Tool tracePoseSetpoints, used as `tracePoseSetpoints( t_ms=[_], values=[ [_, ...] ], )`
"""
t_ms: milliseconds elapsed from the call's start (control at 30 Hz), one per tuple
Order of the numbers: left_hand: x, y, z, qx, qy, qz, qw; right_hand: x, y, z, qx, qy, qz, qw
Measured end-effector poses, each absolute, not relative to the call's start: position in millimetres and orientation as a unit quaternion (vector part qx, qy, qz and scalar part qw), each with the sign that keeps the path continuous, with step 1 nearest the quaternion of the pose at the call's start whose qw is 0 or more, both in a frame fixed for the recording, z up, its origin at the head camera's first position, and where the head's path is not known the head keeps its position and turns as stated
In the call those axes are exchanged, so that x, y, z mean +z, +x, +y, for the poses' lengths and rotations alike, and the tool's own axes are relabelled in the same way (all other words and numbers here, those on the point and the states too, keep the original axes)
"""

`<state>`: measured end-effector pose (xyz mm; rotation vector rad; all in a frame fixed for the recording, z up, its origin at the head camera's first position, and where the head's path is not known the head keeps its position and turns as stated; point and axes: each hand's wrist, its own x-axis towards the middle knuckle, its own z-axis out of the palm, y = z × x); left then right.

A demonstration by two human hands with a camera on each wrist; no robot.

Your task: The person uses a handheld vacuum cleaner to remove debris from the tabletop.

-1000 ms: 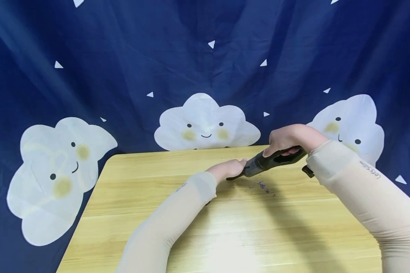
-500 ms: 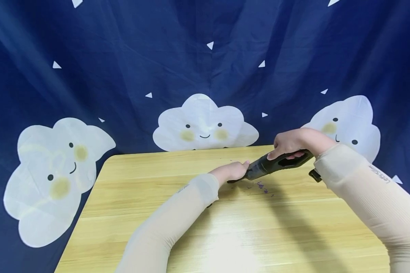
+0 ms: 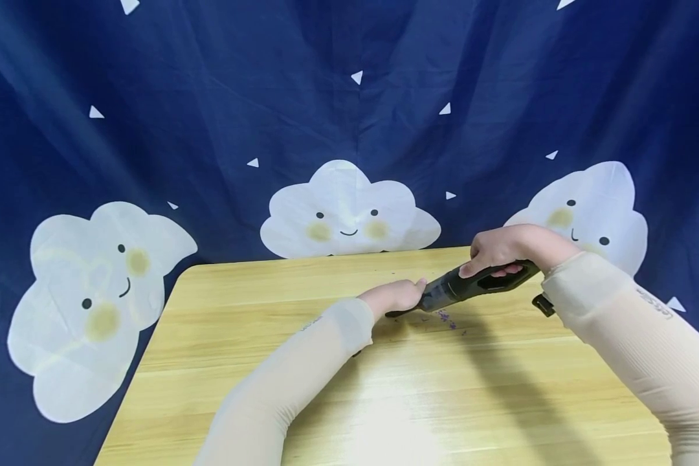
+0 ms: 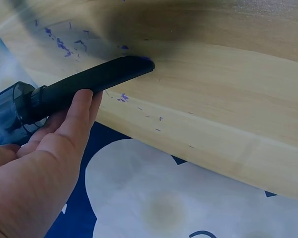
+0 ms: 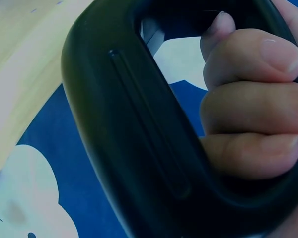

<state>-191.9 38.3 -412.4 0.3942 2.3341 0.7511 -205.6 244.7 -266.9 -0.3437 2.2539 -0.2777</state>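
A black handheld vacuum cleaner (image 3: 468, 282) with a smoky clear dust cup (image 4: 12, 111) slants down to the left over the wooden table. My right hand (image 3: 492, 251) grips its loop handle (image 5: 134, 124), several fingers curled through the opening in the right wrist view. My left hand (image 3: 393, 295) holds the front by the narrow crevice nozzle (image 4: 89, 82); in the left wrist view the fingers lie against the nozzle near the cup. The nozzle tip is at the tabletop among purple scraps (image 4: 62, 45). More purple scraps (image 3: 446, 318) lie below the dust cup in the head view.
The light wooden table (image 3: 221, 323) ends at a dark blue curtain (image 3: 303, 97) printed with white clouds. A small black piece (image 3: 543, 304) shows beneath the right wrist. Light glares off the table's front middle.
My right hand and the vacuum's handle end have shifted right and slightly lower. The left hand and nozzle have dropped slightly, still over nearly the same spot. The purple scraps look much the same.
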Motion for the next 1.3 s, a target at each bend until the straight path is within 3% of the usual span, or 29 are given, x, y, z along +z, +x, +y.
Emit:
tracePoseSetpoints(
  t_ms=[933,1167,1300],
  values=[
    [-413,-177,35,0.286,0.158,0.882,0.338,-272,-195,248,-0.134,-0.126,0.888,0.422],
    [-411,-171,33,0.297,0.159,0.869,0.363,-272,-192,247,-0.136,-0.125,0.884,0.429],
    [-410,-167,32,0.269,0.172,0.882,0.346,-273,-191,246,-0.136,-0.129,0.88,0.437]
  ],
)
